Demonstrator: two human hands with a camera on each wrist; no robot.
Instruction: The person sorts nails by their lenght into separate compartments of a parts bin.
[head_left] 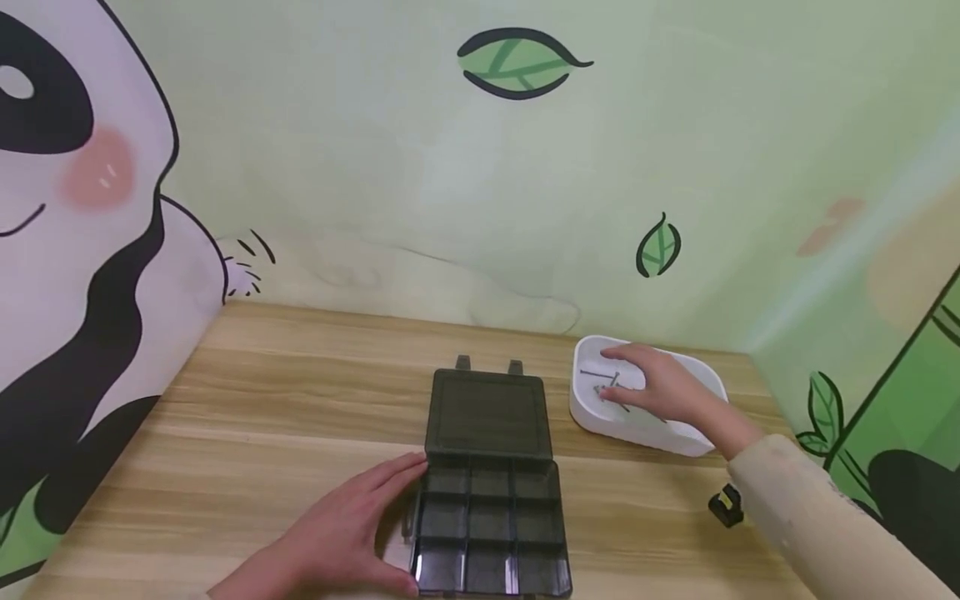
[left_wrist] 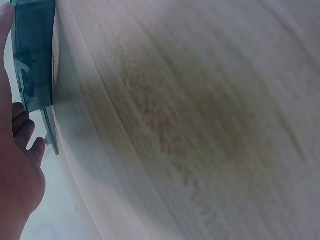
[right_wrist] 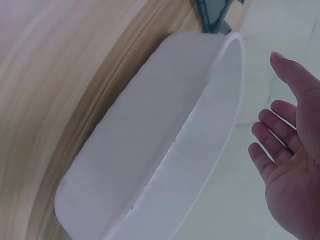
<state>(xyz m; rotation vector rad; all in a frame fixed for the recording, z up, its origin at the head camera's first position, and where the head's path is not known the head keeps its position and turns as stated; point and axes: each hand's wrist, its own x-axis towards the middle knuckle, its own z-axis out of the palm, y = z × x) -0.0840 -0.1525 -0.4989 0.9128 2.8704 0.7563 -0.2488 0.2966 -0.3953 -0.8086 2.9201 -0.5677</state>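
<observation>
A dark translucent compartment box (head_left: 491, 508) lies on the wooden table, its lid (head_left: 489, 414) folded back away from the person. Along the box's left side rests my left hand (head_left: 337, 521), thumb by the near corner and fingertips by the hinge. The left wrist view shows the box (left_wrist: 34, 55) at its edge. My right hand (head_left: 660, 387) is over a white tray (head_left: 622, 432), thumb and fingers spread apart. Thin metal screws (head_left: 598, 373) lie in the tray beneath it. In the right wrist view the palm (right_wrist: 295, 185) faces the tray wall (right_wrist: 135, 115) with nothing held.
A small black object with a yellow part (head_left: 726, 505) sits on the table near the right sleeve (head_left: 817, 508). Behind the table (head_left: 300, 375) rises a wall (head_left: 360, 167) painted with a panda and leaves.
</observation>
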